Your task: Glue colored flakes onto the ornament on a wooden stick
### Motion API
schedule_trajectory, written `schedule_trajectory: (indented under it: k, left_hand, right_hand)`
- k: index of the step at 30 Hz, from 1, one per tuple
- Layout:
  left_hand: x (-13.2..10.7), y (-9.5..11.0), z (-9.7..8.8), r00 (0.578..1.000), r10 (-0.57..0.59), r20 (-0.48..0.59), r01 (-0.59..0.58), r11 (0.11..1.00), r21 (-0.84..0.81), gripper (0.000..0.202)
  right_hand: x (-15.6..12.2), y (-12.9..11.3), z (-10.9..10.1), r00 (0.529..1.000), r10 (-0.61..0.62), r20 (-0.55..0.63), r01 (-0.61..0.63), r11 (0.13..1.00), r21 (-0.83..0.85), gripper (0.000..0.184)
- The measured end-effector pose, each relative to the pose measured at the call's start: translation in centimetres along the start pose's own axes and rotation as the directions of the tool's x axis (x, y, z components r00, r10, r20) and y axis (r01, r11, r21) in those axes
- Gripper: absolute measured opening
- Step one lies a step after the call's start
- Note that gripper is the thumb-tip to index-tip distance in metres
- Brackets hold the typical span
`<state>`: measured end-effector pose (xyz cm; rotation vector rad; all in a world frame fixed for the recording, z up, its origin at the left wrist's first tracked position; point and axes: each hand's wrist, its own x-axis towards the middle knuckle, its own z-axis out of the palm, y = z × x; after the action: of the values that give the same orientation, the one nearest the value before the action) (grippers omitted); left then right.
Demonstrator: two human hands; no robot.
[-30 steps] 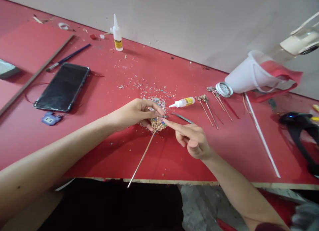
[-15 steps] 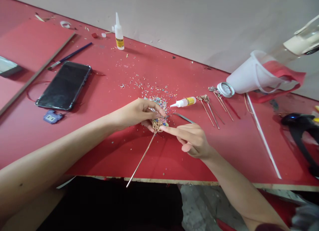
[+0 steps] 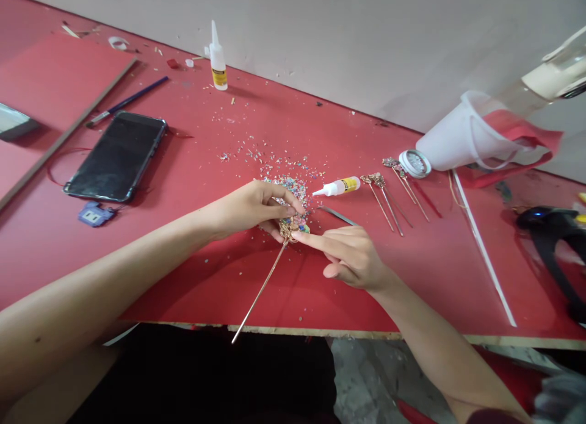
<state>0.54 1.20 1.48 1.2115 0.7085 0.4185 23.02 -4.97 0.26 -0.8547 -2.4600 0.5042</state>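
My left hand pinches the ornate gold head of a long metal hair stick, whose thin shaft runs down over the table's front edge. The head rests on a pile of small coloured chips. My right hand has its forefinger stretched out and pressing on the stick's head, with the other fingers curled under. A small glue bottle lies just beyond the pile, and tweezers lie beside my right hand.
On the red table lie several more hair sticks, a round lidded tin, a tipped white bucket, a phone, a blue pen, a standing glue bottle and a black tool at right.
My right hand has turned and lowered so its forefinger now lies on the stick's head from the right. My left hand has kept its pinch in place.
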Motion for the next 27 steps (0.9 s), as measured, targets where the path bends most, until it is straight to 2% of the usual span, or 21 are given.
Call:
schedule_trajectory:
  k: [17, 27]
  left_hand:
    - [-0.04, -0.02, -0.03, 1.0, 0.01, -0.005, -0.01, 1.0, 0.012, 0.014]
    - [-0.17, -0.29, -0.2, 0.998, 0.034, 0.055, -0.035, 0.999, 0.024, 0.016]
  right_hand:
    - [0.1, 0.2, -0.15, 0.999, -0.024, 0.025, 0.024, 1.0, -0.018, 0.052]
    - [-0.05, 0.59, -0.35, 0.994, -0.064, 0.094, 0.065, 0.998, -0.008, 0.047]
